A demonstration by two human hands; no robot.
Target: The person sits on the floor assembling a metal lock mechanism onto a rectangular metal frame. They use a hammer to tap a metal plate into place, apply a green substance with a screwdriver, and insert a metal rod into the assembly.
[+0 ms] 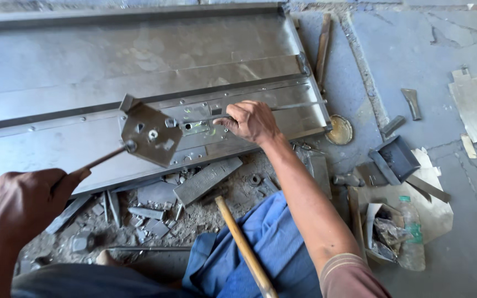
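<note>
Steel door panel flat on a cracked concrete floor

Your left hand (pixel 15 207), at 8 o'clock, is clamped on a thin rod (pixel 106 158) reaching the square plate (pixel 151 134); your right hand (pixel 251 121) pinches the long bar (pixel 282 107) on the panel (pixel 139 55). Metal scraps (pixel 155 212) lie below, a wooden handle (pixel 244 248) at 6 o'clock, a plastic bottle (pixel 412 237) at 4 o'clock.

Floor (pixel 459 232): cracked grey concrete.
On it: steel door panel (pixel 84 60); right of panel, round lid (pixel 340 130), plastic bottle (pixel 412 234); below panel, metal scraps (pixel 155 212).
</note>
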